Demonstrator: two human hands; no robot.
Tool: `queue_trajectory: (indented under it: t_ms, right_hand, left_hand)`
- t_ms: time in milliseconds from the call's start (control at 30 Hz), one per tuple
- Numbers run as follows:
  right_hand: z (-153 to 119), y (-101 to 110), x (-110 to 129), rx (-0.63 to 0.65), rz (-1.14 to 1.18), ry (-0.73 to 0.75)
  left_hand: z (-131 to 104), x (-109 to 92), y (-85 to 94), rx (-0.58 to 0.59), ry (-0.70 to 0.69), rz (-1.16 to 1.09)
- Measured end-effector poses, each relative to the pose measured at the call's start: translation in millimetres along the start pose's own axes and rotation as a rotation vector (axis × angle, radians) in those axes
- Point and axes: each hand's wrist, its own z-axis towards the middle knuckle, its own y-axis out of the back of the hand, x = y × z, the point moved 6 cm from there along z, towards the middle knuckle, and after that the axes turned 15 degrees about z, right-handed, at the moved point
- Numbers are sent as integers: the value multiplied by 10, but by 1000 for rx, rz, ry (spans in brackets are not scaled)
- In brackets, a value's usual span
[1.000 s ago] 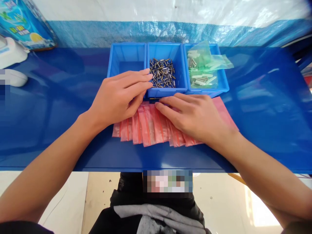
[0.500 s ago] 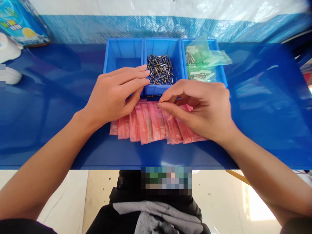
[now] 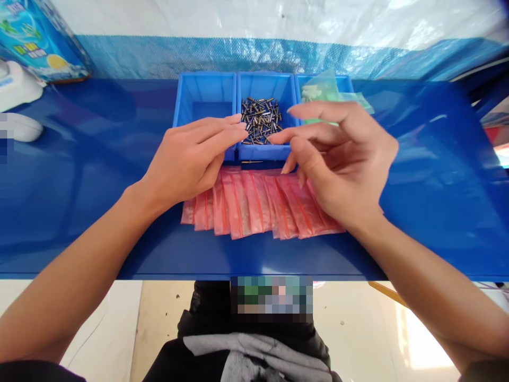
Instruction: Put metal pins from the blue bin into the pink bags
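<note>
My left hand (image 3: 194, 156) hovers at the front of the left blue bin (image 3: 207, 87), its fingers stretched toward the middle bin (image 3: 266, 154) and overlapping its left wall. Nothing shows in it, though its palm is hidden. My right hand (image 3: 345, 154) is over the middle bin's front right corner, thumb and fingers apart with nothing visible between them. Many small, thin metal fasteners (image 3: 260, 124), dark and brassy, lie loose in the middle bin. Below both hands lies an overlapping row of pink zip bags (image 3: 258, 204) with red seal lines.
The right bin (image 3: 345, 82) holds green-tinted plastic bags (image 3: 320, 87), partly behind my right hand. A long thin pin (image 3: 252, 162) lies before the middle bin. A white mouse (image 3: 24, 127) and a blue printed package (image 3: 43, 45) are at the left. The table's front edge (image 3: 178, 277) is near my body.
My right hand has opened from a pinch and lifted a little toward the bins. My left hand has kept its pose. The whole view has shifted slightly downward.
</note>
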Motion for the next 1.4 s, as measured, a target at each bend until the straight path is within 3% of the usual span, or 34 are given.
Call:
queue_trajectory:
  t_ms: [167, 267, 367, 500, 600, 733, 833, 933, 1000, 1033, 1133, 1233, 1333, 1400]
  right_hand:
    - [-122, -269, 27, 420, -768, 367]
    - [-173, -414, -114, 618, -985, 368]
    - [-177, -504, -192, 687, -1102, 323]
    - [-159, -528, -227, 673, -1134, 268]
    - [-165, -520, -198, 632, -1083, 326]
    - [-132, -414, -20, 416, -733, 380]
    - [-44, -249, 2, 287, -282, 123]
    - [23, -156, -90, 302, 153, -212]
    - [60, -112, -150, 335, 304, -330]
    - [87, -75, -172, 330, 305, -325]
    - [153, 98, -244, 121, 282, -243]
    - [126, 159, -221, -19, 205, -145]
    - [84, -5, -11, 72, -156, 77]
    - [64, -294, 93, 286, -464, 191]
  left_hand:
    - [-1, -3, 15, -16, -13, 24]
    - [-5, -8, 12, -28, -31, 60]
    - [-6, -6, -1, -22, -32, 81]
    - [1, -14, -4, -42, -41, 43]
    - [8, -36, 9, -74, -57, 52]
    - [9, -62, 11, -77, -78, 63]
    - [5, -65, 18, -89, -94, 66]
    - [10, -43, -1, -64, -83, 60]
    - [10, -26, -24, -46, -70, 54]
    - [10, -16, -38, -33, -56, 50]
    - [19, 27, -38, 9, 43, 19]
    - [57, 60, 120, -14, 196, 30]
    - [88, 97, 248, 57, 341, 40]
    - [83, 151, 260, 60, 409, -2]
